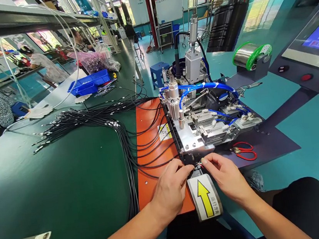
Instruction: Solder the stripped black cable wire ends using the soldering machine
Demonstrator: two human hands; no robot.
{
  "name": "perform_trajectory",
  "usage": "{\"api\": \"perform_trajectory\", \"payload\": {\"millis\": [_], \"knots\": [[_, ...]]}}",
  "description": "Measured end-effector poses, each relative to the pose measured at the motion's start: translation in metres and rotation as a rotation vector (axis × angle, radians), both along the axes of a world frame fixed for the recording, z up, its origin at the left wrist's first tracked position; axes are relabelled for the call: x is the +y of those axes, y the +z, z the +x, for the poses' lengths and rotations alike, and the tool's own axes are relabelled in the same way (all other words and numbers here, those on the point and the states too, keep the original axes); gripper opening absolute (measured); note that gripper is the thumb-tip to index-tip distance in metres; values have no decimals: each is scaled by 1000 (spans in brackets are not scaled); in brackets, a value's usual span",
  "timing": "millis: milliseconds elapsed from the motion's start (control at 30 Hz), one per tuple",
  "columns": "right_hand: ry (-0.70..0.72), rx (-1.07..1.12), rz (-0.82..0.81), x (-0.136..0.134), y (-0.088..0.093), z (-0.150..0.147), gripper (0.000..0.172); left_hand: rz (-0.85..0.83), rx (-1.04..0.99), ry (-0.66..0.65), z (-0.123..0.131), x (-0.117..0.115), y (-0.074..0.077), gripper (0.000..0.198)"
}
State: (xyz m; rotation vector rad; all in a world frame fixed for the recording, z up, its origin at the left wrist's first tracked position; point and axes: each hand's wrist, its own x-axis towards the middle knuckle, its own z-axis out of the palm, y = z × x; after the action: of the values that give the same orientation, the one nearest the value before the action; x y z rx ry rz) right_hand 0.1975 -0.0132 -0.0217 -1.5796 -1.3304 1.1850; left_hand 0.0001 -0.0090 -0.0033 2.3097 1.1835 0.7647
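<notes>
wire ends, tiny colored ones, are sitting right between the two hands, just in front of the near edge of the silver machine and just above the curved plate with the yellow arrow. room-wise it's looking tight in there: the machine edge is closing off the far side, the curved plate is filling the near side, and the orange panel is running along the left, its right edge meeting the machine. the right side is looking roomier, with teal floor showing past the dark base, though red-handled pliers are lying on that base beyond the right hand. over left, the green counter is stretching away, with a big bundle of black cables lying across it and several strands crossing the orange panel.

pose: both forearms are coming in from the bottom corners and angling inward. the left hand is hanging over the panel's edge, back of the hand up, thumb and index bunching together at the machine; can't tell what those fingers are gripping. the right hand's fingers are pinching the wire ends, thumb and index closed.

as for direction, the wire ends are seemingly running crosswise, long axis roughly left to right, tips pointing toward the right hand, but they're looking too small to be sure.
</notes>
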Motion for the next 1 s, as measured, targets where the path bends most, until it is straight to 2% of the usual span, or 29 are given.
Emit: {"api": "perform_trajectory", "payload": {"millis": [233,633,767,867,1000], "knots": [[-15,-28,-4,-3,2,-2,34,30,54,15,1,0,-1,28],[-49,39,-6,-4,-10,-4,37,126,206,52,3,-1,0,25],[-49,86,-61,-10,-4,1,38,128,188,47,3,-1,-1,27],[2,125,-101,-14,4,2,35,137,181,40,3,-1,-1,26],[4,108,-80,-13,11,-1,33,146,169,38,3,0,-1,26]]}}
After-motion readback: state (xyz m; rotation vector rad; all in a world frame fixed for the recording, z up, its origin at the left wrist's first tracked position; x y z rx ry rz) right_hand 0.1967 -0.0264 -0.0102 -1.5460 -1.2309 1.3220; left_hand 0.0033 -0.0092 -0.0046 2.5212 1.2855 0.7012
